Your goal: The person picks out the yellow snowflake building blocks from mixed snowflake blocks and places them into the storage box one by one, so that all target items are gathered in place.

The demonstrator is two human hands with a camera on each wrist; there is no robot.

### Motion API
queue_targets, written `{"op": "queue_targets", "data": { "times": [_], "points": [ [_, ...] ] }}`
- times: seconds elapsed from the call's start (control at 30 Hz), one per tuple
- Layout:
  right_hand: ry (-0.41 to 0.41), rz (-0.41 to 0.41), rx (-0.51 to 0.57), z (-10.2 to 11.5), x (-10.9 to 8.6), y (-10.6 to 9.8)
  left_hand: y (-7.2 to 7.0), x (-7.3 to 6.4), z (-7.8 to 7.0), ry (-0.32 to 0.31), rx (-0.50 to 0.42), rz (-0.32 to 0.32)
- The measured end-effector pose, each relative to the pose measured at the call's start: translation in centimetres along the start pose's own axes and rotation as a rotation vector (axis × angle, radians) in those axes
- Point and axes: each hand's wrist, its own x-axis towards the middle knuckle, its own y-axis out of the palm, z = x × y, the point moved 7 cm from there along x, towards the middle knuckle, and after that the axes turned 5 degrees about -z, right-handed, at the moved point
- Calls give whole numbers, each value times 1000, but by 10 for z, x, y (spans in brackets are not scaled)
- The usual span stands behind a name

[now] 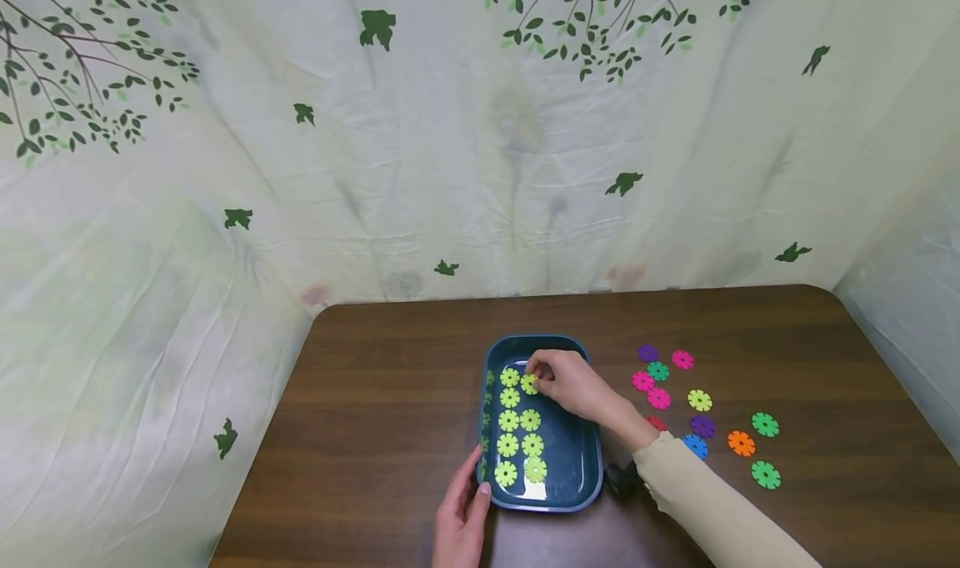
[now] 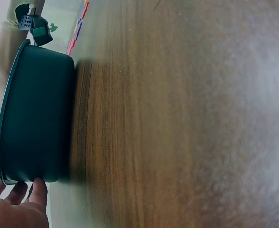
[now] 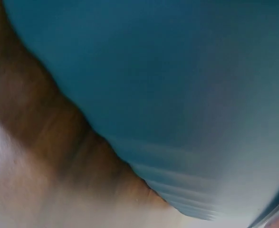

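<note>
A dark blue tray point(image 1: 573, 468) with rounded corners stands on the table. Inside it, yellow-green flower-shaped discs point(image 1: 531, 420) lie in two columns along the left part. My right hand point(image 1: 570, 382) reaches over the tray's far right side and pinches one yellow-green flower-shaped disc point(image 1: 529, 384) at the top of the right column, low over the floor. At the near left corner, my left hand point(image 1: 462, 514) holds the tray, thumb by the rim and fingertips point(image 2: 39, 190) against the outer wall. The tray's wall point(image 3: 144, 85) fills most of the right wrist view, blurred.
Right of the tray, loose flower discs in pink, purple, green, blue, orange and red lie scattered, with one yellow disc point(image 1: 700, 400) among them. A black device point(image 1: 621, 480) sits by the right wrist. Behind the wooden table point(image 1: 375, 401) hangs a leaf-patterned cloth point(image 1: 450, 159).
</note>
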Motion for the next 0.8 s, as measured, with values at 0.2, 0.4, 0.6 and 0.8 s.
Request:
{"op": "queue_targets", "data": {
  "times": [0.2, 0.4, 0.6, 0.8],
  "points": [
    [-23, 65, -60, -1, 7, 5, 0, -1, 0, -22, 6, -8],
    [2, 102, -87, -1, 13, 9, 0, -1, 0, -26, 1, -8],
    [32, 117, -102, -5, 16, 14, -1, 0, 3, -49, 13, -11],
    [31, 147, -93, -5, 17, 16, 0, 1, 2, -42, 22, -7]
  ]
}}
